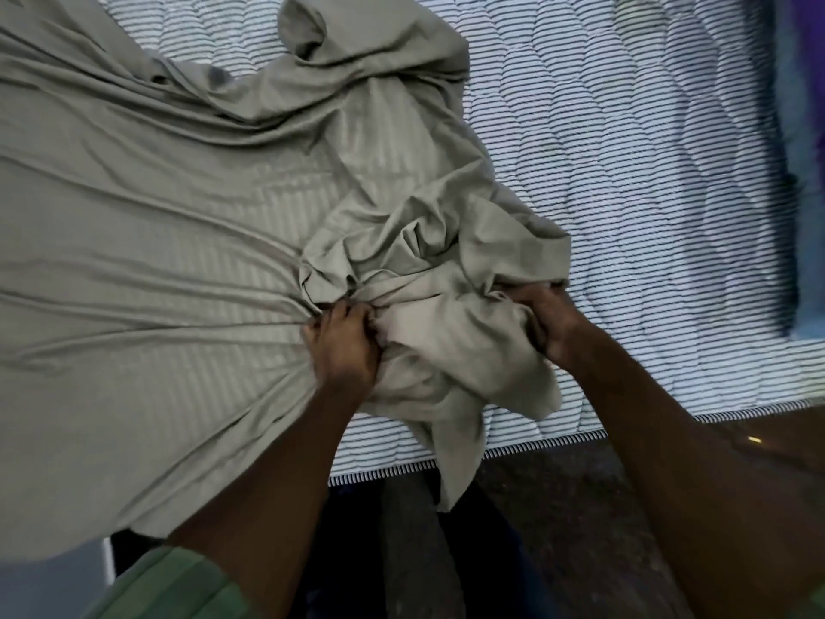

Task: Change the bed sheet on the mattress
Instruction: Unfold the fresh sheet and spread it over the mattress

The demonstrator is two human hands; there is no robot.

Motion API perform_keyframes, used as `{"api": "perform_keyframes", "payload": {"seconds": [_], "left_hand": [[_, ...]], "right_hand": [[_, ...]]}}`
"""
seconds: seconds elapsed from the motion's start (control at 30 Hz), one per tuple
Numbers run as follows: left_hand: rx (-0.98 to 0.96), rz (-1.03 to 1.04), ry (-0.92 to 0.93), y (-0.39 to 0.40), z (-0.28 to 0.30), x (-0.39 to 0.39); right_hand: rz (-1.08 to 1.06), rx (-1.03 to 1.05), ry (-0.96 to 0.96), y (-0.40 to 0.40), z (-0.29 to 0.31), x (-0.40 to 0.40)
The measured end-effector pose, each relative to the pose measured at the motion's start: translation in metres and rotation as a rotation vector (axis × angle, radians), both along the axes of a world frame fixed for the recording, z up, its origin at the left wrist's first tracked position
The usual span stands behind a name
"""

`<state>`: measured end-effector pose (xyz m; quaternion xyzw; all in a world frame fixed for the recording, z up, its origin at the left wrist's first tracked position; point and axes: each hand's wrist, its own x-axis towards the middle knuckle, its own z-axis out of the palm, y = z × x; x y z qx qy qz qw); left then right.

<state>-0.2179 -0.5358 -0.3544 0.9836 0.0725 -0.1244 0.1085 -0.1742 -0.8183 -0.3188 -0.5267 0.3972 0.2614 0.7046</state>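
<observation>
A grey-green bed sheet (147,225) lies across the left part of a mattress (625,180) with a black-and-white striped quilted top. The sheet is bunched into a crumpled heap near the mattress's front edge, and long folds fan out from it to the left. My left hand (346,346) grips a fistful of the gathered sheet at the heap's left side. My right hand (542,317) grips the heap's right side, its fingers buried in the cloth. A tail of the sheet hangs over the front edge.
The right half of the mattress is bare. A blue and purple surface (803,172) runs along the mattress's right side. A dark floor (558,529) lies below the front edge, and a green sleeve (169,587) shows at the bottom left.
</observation>
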Motion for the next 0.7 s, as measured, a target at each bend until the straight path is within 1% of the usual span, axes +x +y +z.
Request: {"api": "perform_keyframes", "payload": {"seconds": [0.07,0.13,0.2,0.23,0.27,0.3,0.37,0.4,0.43,0.47,0.53,0.57,0.63,0.7], "left_hand": [[-0.046,0.152,-0.023,0.008,-0.004,-0.001],[-0.047,0.253,-0.020,0.015,-0.006,-0.003],[-0.018,0.301,-0.015,0.015,-0.005,-0.005],[-0.011,0.335,-0.028,0.011,-0.003,-0.006],[-0.004,0.365,-0.044,0.006,0.000,-0.007],[0.011,0.358,-0.067,0.000,0.005,-0.009],[0.057,0.214,-0.130,-0.014,0.014,-0.020],[0.033,0.133,-0.164,-0.021,0.016,-0.030],[-0.044,0.088,-0.184,-0.028,0.016,-0.040],[-0.160,0.095,-0.176,-0.033,0.015,-0.052],[-0.345,0.154,-0.074,-0.041,0.010,-0.075],[-0.385,0.138,-0.021,-0.044,0.006,-0.087],[-0.403,0.022,0.029,-0.044,0.001,-0.105],[-0.425,-0.013,0.082,-0.042,0.001,-0.114]], "right_hand": [[-0.124,-0.084,0.008,-0.021,0.001,0.008],[-0.290,-0.069,-0.028,-0.041,0.008,0.011],[-0.485,0.134,-0.104,-0.047,0.022,0.002],[-0.520,0.241,-0.112,-0.046,0.025,-0.008],[-0.494,0.272,-0.088,-0.044,0.020,-0.017],[-0.398,0.201,-0.047,-0.038,0.017,-0.027],[-0.173,0.020,-0.027,-0.030,0.001,-0.047],[-0.068,-0.095,0.012,-0.021,0.001,-0.056],[-0.022,-0.091,0.045,-0.014,0.004,-0.061],[-0.020,-0.014,0.074,-0.007,0.005,-0.067],[0.021,0.118,0.142,0.002,0.010,-0.077],[0.051,0.166,0.179,0.005,0.012,-0.082],[0.088,0.259,0.222,0.011,0.010,-0.093],[0.092,0.285,0.227,0.014,0.008,-0.104]]}}
